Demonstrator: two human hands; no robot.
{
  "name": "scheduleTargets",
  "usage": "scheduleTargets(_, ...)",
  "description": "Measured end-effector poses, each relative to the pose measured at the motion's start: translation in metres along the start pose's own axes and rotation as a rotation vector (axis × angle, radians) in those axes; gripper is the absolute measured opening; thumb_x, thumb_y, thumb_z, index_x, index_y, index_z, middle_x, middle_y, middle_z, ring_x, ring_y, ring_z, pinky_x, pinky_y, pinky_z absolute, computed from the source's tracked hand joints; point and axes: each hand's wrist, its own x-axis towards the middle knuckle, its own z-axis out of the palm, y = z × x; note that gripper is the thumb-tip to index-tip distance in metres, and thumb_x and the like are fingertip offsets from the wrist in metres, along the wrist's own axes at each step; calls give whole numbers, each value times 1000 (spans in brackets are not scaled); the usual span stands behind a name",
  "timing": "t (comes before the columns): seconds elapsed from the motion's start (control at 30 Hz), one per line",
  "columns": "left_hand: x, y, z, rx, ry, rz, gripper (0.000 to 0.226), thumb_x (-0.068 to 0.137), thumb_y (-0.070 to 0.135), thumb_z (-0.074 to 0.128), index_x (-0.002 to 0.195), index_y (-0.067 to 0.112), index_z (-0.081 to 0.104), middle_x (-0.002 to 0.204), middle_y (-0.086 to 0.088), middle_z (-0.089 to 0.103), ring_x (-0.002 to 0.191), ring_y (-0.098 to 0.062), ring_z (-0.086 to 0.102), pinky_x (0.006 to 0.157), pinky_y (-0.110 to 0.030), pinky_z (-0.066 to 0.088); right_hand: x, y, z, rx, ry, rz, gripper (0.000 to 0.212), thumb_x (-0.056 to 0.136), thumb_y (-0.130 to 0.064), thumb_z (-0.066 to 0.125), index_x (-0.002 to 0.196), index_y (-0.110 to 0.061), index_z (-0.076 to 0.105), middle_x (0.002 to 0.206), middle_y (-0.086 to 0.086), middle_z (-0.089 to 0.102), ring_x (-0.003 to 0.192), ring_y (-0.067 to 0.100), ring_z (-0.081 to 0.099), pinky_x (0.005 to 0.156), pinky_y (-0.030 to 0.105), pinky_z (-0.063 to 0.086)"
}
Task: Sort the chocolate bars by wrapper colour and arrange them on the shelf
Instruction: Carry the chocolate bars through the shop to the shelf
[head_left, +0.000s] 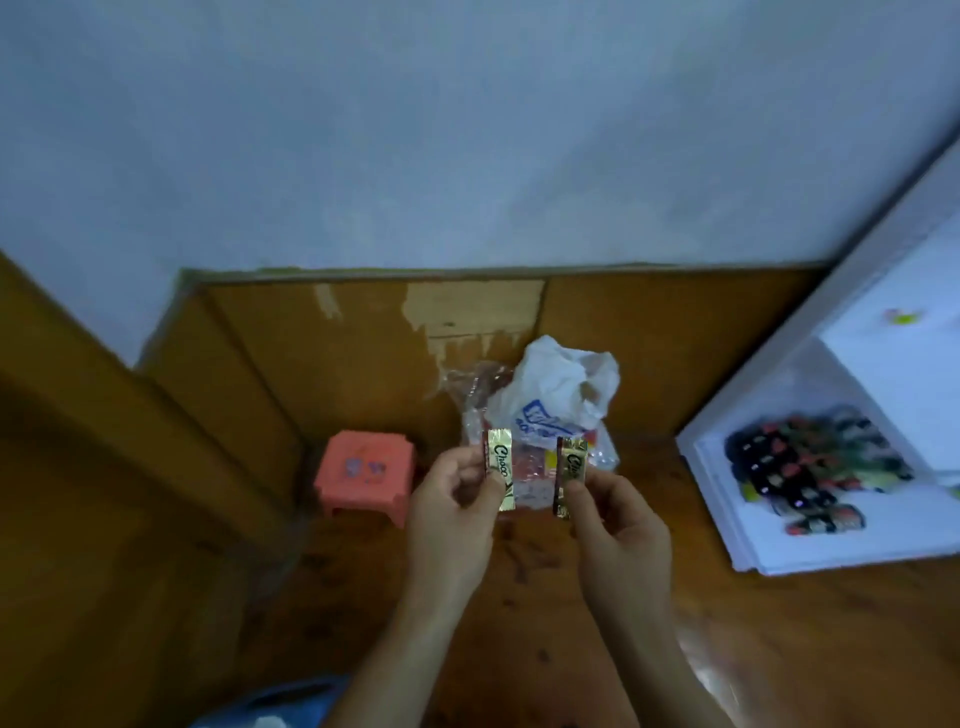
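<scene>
Head view: my left hand (457, 512) pinched one gold-wrapped bar (500, 467) and my right hand (615, 525) pinched a second gold bar (570, 475), both held upright over the floor (519, 623), in front of the white bag (558, 395). The two wrappers appeared to match. I judged the sound method was to keep them paired and carry both to the white shelf (779, 551) at the floor's right edge, beside the sorted bars (810, 467) lying there, grouping by colour.
</scene>
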Motion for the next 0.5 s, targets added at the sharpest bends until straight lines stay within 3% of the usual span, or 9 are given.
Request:
scheduleTargets(0.27,-46,16,150,77,-305,11,24,96,8,71,100,31,70,91,13,77,86,-1,72,77,-21,57,1,19,-149,15,313,58,12,98,-15,69,94,-24,76,80,-13,74,71,2,66,62,16,50)
scheduleTargets(0.4,-77,18,220,118,-425,23,23,96,9,71,103,31,70,95,10,76,88,1,71,82,-23,59,-4,36,-214,28,424,107,14,98,-16,70,94,-28,76,81,-10,75,75,8,68,67,31,55)
scheduleTargets(0.5,-97,18,267,171,-531,45,24,96,11,72,106,33,69,98,11,75,91,2,70,82,-21,58,-8,47,-257,61,525,139,13,99,-16,69,94,-26,76,80,-6,74,76,12,69,69,34,56)
